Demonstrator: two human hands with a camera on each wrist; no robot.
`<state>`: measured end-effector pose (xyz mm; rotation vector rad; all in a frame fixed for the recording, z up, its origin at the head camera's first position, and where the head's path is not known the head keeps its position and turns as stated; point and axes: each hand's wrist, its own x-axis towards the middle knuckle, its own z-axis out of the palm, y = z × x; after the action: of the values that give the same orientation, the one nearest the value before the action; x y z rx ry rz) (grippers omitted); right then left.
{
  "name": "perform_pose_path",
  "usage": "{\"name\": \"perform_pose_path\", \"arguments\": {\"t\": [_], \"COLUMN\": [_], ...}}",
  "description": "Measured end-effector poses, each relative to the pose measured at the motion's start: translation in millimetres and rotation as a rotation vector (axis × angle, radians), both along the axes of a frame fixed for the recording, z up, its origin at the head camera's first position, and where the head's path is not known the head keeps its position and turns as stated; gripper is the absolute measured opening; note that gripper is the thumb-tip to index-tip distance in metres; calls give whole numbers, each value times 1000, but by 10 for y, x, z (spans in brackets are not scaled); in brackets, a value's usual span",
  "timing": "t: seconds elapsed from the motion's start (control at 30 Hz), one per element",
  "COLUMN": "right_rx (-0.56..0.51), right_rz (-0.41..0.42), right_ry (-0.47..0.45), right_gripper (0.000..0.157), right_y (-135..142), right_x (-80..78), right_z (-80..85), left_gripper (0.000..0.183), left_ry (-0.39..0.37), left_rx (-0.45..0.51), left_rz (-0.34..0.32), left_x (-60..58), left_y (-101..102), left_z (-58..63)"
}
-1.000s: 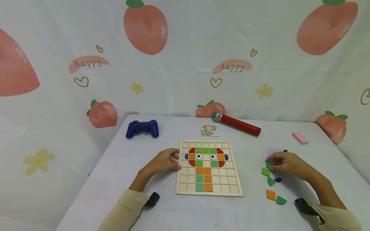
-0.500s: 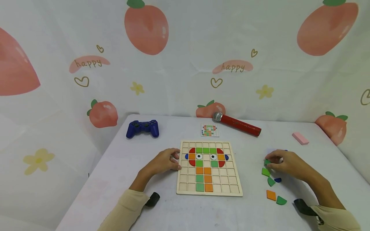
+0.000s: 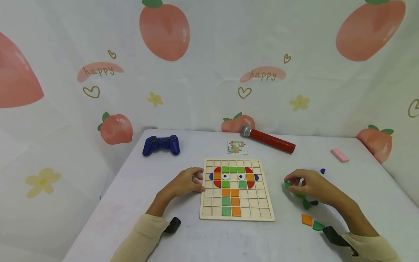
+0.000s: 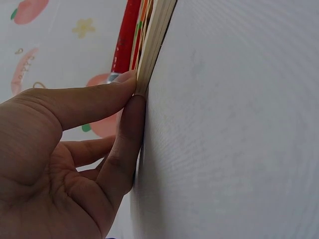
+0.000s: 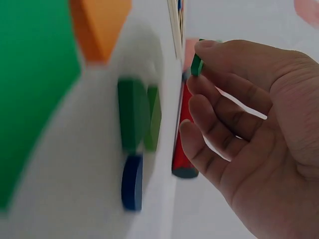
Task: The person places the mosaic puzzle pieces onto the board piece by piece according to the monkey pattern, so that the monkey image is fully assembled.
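A wooden grid board (image 3: 256,194) lies mid-table, bearing red, green, orange and blue tiles and two eye tiles. At its left edge is my left hand (image 3: 184,182), thumb and a finger pinching the board's edge (image 4: 151,47) in the left wrist view. My right hand (image 3: 312,185) holds a small green tile (image 3: 286,184) between thumb and fingertips, to the right of the board. Partly below that hand lie a light green square tile (image 3: 300,196), a green quarter-round tile (image 3: 306,204) and a blue half-round tile (image 3: 314,203).
Nearer me lie an orange square tile (image 3: 306,219) and another green tile (image 3: 318,225); a blue tile (image 3: 322,170) sits farther back. Behind the board are a picture card (image 3: 237,147), a red microphone (image 3: 270,140), a blue game controller (image 3: 161,145) and a pink block (image 3: 339,155).
My right hand has moved left, away from the loose tiles and toward the board, carrying the green tile. The blue tile behind it now shows fully. My left hand stays at the board.
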<state>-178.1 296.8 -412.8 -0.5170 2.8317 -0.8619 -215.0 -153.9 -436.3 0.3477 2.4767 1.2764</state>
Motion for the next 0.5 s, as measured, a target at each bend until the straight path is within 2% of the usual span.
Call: {"name": "perform_pose_path", "arguments": {"t": [0.23,0.5], "right_rx": [-43,-78], "right_rz": [64,143], "right_ry": [-7,-38], "right_gripper": [26,24], "right_y": [-225,-417], "right_x": [37,72], "right_z": [10,-63], "left_gripper": [71,71], "left_ry": [5,16], "left_rx": [-4,-7], "left_rz": [4,-14], "left_x": [-5,-15], "left_y": [-8,-21], "left_z": [-14,-28]}}
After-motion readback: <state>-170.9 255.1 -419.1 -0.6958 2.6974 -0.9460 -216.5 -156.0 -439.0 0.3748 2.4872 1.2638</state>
